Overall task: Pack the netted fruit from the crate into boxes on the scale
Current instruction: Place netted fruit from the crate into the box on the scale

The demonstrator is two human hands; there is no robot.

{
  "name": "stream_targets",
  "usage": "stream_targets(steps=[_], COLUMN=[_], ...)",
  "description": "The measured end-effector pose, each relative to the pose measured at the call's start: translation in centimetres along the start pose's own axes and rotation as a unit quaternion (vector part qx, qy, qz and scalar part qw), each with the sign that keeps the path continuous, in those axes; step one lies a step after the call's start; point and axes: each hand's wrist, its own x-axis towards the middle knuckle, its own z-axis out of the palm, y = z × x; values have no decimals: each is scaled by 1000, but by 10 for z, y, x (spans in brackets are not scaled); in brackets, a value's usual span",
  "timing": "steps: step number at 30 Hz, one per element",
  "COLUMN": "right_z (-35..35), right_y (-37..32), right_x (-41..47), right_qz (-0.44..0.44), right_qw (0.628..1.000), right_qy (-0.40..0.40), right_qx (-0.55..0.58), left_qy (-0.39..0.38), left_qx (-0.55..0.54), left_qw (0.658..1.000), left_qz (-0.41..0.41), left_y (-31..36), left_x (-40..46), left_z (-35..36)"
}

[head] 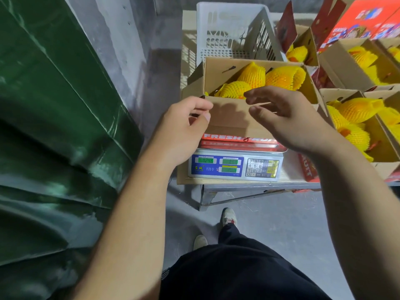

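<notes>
An open cardboard box [229,118] stands on the blue-faced scale [234,166]. Inside lie three fruits in yellow foam netting [253,75]. My left hand [184,126] pinches the near left corner of the box flap between thumb and fingers. Over the near flap hovers my right hand [285,118], fingers spread and curved, with nothing in it. Behind the box stands a white plastic crate [233,31]; no fruit shows inside it.
Several other open boxes of netted fruit [355,118] crowd the bench to the right, with red printed boxes [365,16] behind. A green tarpaulin [54,126] fills the left side. The bench edge [249,185] is near my legs, my feet on the concrete floor below.
</notes>
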Motion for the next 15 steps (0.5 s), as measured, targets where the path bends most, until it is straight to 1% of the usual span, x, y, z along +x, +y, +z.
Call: stream_targets(steps=[4,6,10,12,13,15], right_z=[0,-2,-19,-32,-38,-47], right_y=[10,18,43,60,68,84], right_x=[5,5,14,29,38,59], right_qz=[13,21,45,81,107,166], right_qw=[1000,999,986,973,967,957], right_qy=[9,28,147,182,176,113], right_qx=[9,5,-67,-118,-148,-210], left_qy=[10,24,65,84,90,100], left_qx=[0,-4,-11,1,15,65], left_qw=[1000,1000,998,996,996,993], left_qz=[4,2,-21,-18,-14,5], left_y=[-3,-5,-7,-4,-2,9], left_x=[8,12,23,31,35,48], left_z=[6,11,20,24,27,37])
